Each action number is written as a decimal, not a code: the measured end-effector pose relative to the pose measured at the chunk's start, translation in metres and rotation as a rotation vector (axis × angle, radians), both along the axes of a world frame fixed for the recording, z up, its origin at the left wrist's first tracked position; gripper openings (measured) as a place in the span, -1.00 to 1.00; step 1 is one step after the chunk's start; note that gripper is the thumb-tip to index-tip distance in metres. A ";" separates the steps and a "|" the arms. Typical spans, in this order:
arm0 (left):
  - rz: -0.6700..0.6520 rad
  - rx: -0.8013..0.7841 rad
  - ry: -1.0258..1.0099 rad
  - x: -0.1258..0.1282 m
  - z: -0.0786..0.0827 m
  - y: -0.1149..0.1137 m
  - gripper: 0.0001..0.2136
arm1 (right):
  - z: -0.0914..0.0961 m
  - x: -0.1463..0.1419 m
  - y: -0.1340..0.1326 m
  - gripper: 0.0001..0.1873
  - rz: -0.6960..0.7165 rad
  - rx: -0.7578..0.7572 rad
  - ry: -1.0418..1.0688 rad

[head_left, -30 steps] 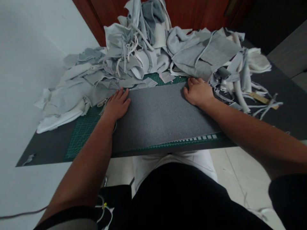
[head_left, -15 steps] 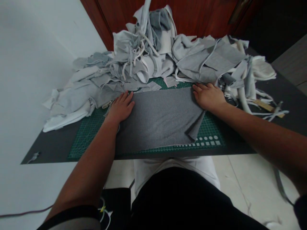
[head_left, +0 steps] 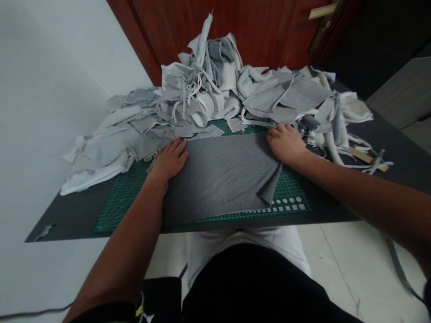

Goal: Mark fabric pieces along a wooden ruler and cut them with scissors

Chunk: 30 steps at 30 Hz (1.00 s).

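Note:
A piece of grey cloth lies spread over a green cutting mat, its near right corner folded over. My left hand rests flat on the cloth's far left corner, fingers stretched out and slightly apart. At the far right corner is my right hand, its fingers bent and drawn together on the cloth's edge. The fingertips of that hand are partly hidden. Just beyond both hands lies a heap of grey and white fabric scraps.
A dark tabletop carries the mat and the heap. On the right lie thin cloth strips and a yellowish flat strip. Behind stands a red-brown door with a metal handle; a white wall borders the left.
The camera has tilted up a little, showing more of the door. My right hand's fingers have gone from spread to bent at the cloth's corner. My left hand stays put.

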<state>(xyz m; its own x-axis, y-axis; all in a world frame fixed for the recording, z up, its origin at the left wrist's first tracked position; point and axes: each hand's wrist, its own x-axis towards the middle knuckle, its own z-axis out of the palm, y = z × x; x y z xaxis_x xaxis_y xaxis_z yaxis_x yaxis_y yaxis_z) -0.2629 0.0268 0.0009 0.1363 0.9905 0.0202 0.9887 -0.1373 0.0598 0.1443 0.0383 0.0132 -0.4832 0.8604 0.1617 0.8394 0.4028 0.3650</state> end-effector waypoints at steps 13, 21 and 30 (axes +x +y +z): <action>-0.001 0.037 0.037 0.000 -0.004 0.002 -0.40 | 0.021 -0.019 0.002 -0.60 -0.237 -0.192 0.003; -0.002 0.067 0.014 0.001 -0.003 0.003 -0.41 | 0.015 -0.048 0.002 -0.52 -0.253 -0.039 0.121; 0.018 0.159 -0.007 0.005 0.006 -0.006 -0.50 | 0.017 -0.040 0.000 -0.59 -0.067 -0.222 0.057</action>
